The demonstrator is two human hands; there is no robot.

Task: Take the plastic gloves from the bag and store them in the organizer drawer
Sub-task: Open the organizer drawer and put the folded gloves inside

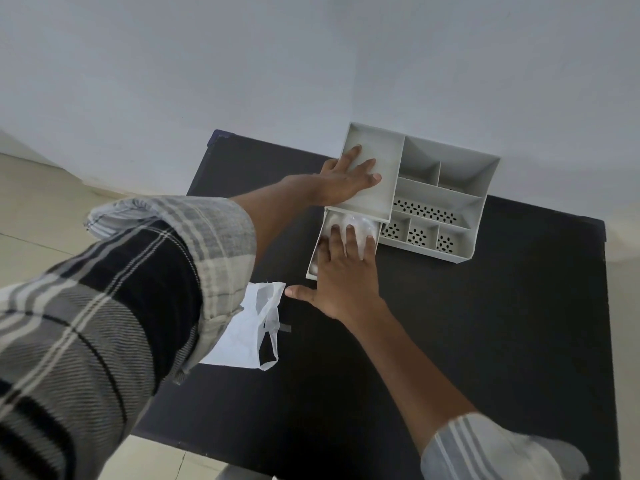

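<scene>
The dark rectangular table (467, 323) shows bare surface along its near and right edges. The flat white plastic bag (247, 332) lies near the left edge, partly under the left plaid sleeve (121, 306). The right hand (346, 271) reaches forward, palm down, thumb spread toward the bag, fingers (350, 237) extended flat and pressing the clear crumpled plastic gloves (360, 225) inside the pulled-out grey drawer (313, 263); nothing is gripped. Beyond, the left hand (346, 178) rests flat, fingers spread, on the top tray of the grey compartmented plastic organizer (450, 202), which stands at the table's far edge against the pale wall (242, 64).
</scene>
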